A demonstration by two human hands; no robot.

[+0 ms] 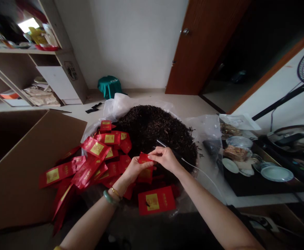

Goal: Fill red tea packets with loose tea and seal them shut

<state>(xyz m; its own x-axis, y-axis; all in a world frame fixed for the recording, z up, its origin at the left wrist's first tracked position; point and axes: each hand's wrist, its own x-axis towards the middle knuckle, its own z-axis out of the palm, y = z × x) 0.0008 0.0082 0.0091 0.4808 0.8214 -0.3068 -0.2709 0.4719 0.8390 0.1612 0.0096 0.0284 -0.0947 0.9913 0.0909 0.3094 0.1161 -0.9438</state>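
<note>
Between my two hands is a small red packet (144, 158) with gold print. My left hand (135, 169) grips its left side, thumb on top. The fingers of my right hand (165, 158) pinch its upper right edge. Behind my hands rises a large heap of dark, loose tea leaves (154, 125) on clear plastic sheeting (118, 104). Many red packets with gold labels (97, 148) lie piled to the left of my left hand. Another red packet (157, 201) lies flat below my hands, a dark fragment on its label.
An open cardboard box (37, 152) stands at the left. To the right, a dark tray (245, 185) carries lidded tubs (239, 142) and small dishes (277, 173). A white cable (201, 173) runs beside my right arm. A green bag (109, 86) sits by the wall.
</note>
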